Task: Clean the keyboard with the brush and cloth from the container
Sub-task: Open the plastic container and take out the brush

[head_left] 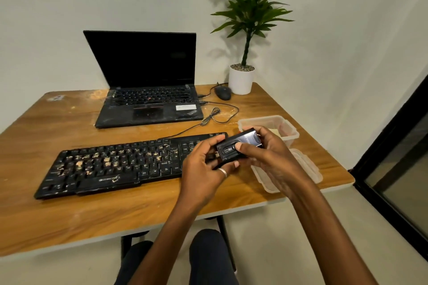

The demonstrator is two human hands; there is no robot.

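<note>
A black keyboard point(111, 166) lies across the wooden table, its keys littered with pale crumbs. Above its right end both hands hold a black rectangular brush case point(240, 144). My left hand point(203, 169) grips the case's left end from below, a ring on one finger. My right hand point(268, 155) grips the right end, with the thumb pressed on the slider on top. Behind the hands stands the clear plastic container point(284, 126), open, with something pale inside that is mostly hidden. No bristles show.
The container's lid point(308, 169) lies near the table's right edge. At the back are an open laptop point(148, 90), a mouse point(222, 92) with a looped cable point(217, 115), and a potted plant point(240, 78). A dark door frame stands at the right.
</note>
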